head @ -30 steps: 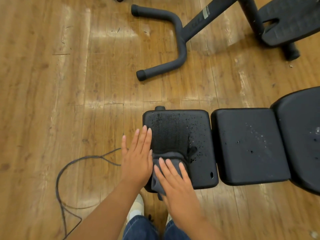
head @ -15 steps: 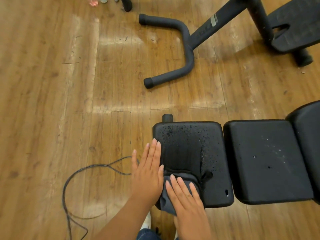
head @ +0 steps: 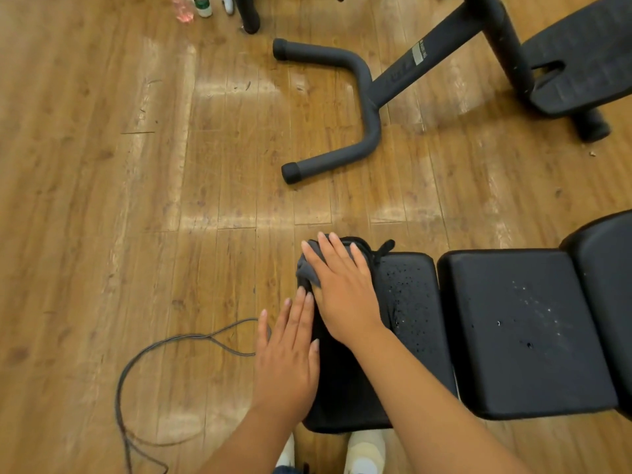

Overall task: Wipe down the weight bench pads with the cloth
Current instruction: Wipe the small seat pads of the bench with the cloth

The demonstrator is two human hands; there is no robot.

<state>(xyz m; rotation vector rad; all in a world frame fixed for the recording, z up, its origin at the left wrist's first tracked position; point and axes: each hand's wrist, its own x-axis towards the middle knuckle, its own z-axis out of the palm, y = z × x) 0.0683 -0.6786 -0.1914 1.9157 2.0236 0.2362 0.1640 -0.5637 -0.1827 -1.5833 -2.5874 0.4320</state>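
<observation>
A black weight bench lies across the lower right: an end pad (head: pixel 410 319) speckled with droplets, a middle pad (head: pixel 523 333) and part of a third pad (head: pixel 605 285). My right hand (head: pixel 345 289) lies flat with spread fingers on a dark grey cloth (head: pixel 306 271), pressing it onto the far left corner of the end pad. My left hand (head: pixel 287 354) rests flat, fingers together, against the pad's left edge and holds nothing. The strip of pad below my right hand looks free of droplets.
Another black machine's curved tubular foot (head: pixel 359 107) and footplate (head: pixel 581 63) stand on the wooden floor beyond the bench. A grey cable (head: pixel 164 347) loops on the floor to the left. Several bottles (head: pixel 201 6) stand at the top edge. My white shoes (head: pixel 364 449) show below.
My right hand has slid the cloth from the near edge of the end pad up to its far left corner. The left hand has stayed at the pad's left edge.
</observation>
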